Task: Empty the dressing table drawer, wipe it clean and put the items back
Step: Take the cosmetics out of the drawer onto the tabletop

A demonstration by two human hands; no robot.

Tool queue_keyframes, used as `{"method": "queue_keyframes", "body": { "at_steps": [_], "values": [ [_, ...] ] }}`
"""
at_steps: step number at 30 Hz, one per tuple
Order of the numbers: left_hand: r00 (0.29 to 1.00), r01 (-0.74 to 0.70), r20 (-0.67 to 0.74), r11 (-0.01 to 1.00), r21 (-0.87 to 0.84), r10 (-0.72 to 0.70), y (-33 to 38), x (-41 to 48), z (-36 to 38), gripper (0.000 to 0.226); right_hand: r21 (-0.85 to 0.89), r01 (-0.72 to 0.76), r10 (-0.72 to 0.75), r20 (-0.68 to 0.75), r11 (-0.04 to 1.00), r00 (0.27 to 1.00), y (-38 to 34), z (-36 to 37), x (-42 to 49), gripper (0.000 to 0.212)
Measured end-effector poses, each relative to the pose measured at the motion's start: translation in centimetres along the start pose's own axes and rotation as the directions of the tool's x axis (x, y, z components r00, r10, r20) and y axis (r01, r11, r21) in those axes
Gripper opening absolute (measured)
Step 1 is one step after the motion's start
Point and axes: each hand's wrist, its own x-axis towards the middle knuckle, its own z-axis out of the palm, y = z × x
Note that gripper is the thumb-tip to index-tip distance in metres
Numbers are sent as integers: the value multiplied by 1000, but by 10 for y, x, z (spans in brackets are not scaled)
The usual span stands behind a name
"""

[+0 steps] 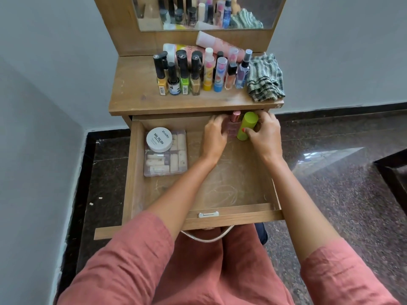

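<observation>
Two hands are at work in my view, listed here from the near edge outward.

Nearest: drawer (233,213), pulled fully out over the lap, its front rail and latch toward me. Floor of it mostly bare and streaked.

Left side of drawer: clear nail box (165,155), flat, with a white nail polish jar (159,139) resting on its far corner. Neither hand is near these.

Far right corner of drawer: pink bottle (233,126) and green bottle (247,127), standing just beside each other, both long axes upright and leaning slightly toward the back wall. Left hand (214,137) is curled against the pink bottle from its left side; right hand (263,133) is wrapped on the green bottle from its right, thumb across the front. I cannot tell whether either grip is fully closed. Each bottle lies directly ahead of its own hand, so I judge a straight lift upward suits both.

Farther: tabletop (136,93), carrying a row of polish bottles (179,75), with sprays and tubes alongside, and the striped cloth (265,79) at its right end, untouched.

Farthest: mirror (273,12), reflecting the same row.
</observation>
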Motion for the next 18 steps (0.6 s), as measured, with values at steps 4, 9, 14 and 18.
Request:
{"method": "queue_keyframes", "body": {
  "at_steps": [4, 9, 14, 18],
  "values": [
    [999, 28, -28, 999, -43, -29, 1, 2, 4, 33, -51, 29, -29, -12, 998, 1000, -1, 4, 6, 39],
    [999, 40, -15, 997, -61, -41, 1, 3, 5, 33, -58, 51, -51, 3, 997, 999, 2, 5, 7, 37],
    [1000, 9, 12, 1000, -19, -9, -2, 2, 3, 26, -43, 83, -82, 15, 996, 996, 4, 2, 5, 30],
    [998, -1, 55, 999, -35, 3, -4, -6, -11, 24, -32, 118, -116, 81, 992, 990, -2, -8, -4, 39]
  ]
}}
